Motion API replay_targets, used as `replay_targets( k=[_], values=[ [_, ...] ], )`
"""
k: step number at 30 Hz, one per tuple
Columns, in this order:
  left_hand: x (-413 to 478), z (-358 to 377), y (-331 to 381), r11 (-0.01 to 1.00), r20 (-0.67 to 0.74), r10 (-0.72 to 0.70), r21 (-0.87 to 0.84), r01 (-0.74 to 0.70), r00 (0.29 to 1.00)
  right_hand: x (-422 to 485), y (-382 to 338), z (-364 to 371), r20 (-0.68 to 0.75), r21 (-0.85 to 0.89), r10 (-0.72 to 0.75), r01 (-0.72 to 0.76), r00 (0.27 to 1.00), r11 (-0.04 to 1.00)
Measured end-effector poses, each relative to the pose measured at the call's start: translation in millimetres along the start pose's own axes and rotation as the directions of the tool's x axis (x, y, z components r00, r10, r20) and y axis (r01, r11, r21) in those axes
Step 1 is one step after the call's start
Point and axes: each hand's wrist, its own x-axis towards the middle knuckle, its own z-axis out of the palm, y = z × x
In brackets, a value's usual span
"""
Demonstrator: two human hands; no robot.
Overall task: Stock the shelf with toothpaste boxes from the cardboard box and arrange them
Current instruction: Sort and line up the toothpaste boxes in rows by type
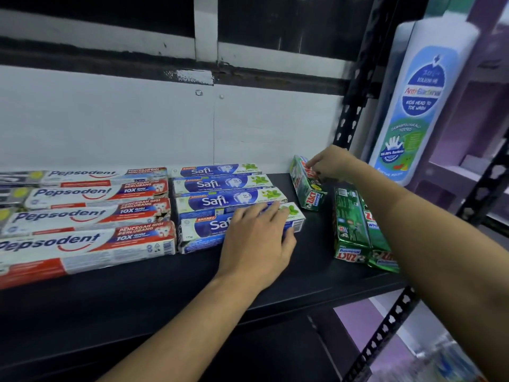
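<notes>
A big white bottle [421, 106] is just right of the black shelf [192, 285]. The left hand [256, 238] lies flat on a Safi box [203, 230]. The right hand [333, 164] pinches a green box [305, 188].

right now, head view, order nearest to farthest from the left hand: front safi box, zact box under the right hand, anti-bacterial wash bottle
1. Front Safi box: directly under the left hand, touching.
2. Zact box: back right, pinched by the right hand.
3. Anti-Bacterial wash bottle: far right, highest in view.
</notes>
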Motion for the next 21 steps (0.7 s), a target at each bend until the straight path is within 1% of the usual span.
replay_targets(
  k=[6, 9, 12, 18, 20, 21],
  values=[
    [0.0, 0.4, 0.0, 1.0, 0.005, 0.005, 0.002, -0.005, 1.0, 0.6, 8.5, -0.7, 0.017, -0.041, -0.03, 0.03, 0.999, 0.999],
    [0.3, 0.9, 0.1, 1.0, -0.001, -0.006, 0.003, 0.006, 1.0, 4.4, 11.4, -1.5, -0.002, -0.146, -0.007, 0.007, 1.0, 0.989],
    [-0.2, 0.3, 0.5, 1.0, 0.0, -0.006, 0.0, 0.006, 1.0, 4.9, 10.8, -4.1, -0.014, -0.208, 0.024, -0.027, 1.0, 0.978],
    [-0.8, -1.7, 0.9, 1.0, 0.004, -0.003, 0.004, 0.003, 1.0, 1.1, 18.8, -2.8, 0.102, -0.283, 0.036, -0.006, 0.994, 0.959],
    [-1.1, -2.0, 0.7, 1.0, 0.007, -0.004, 0.007, 0.004, 1.0, -0.2, 23.5, 0.1, 0.128, -0.316, 0.0, 0.041, 0.992, 0.948],
    [-1.2, -2.5, 0.7, 1.0, 0.005, -0.005, 0.008, 0.005, 1.0, -1.9, 24.0, 0.3, 0.129, -0.291, -0.019, 0.056, 0.992, 0.955]
  ],
)
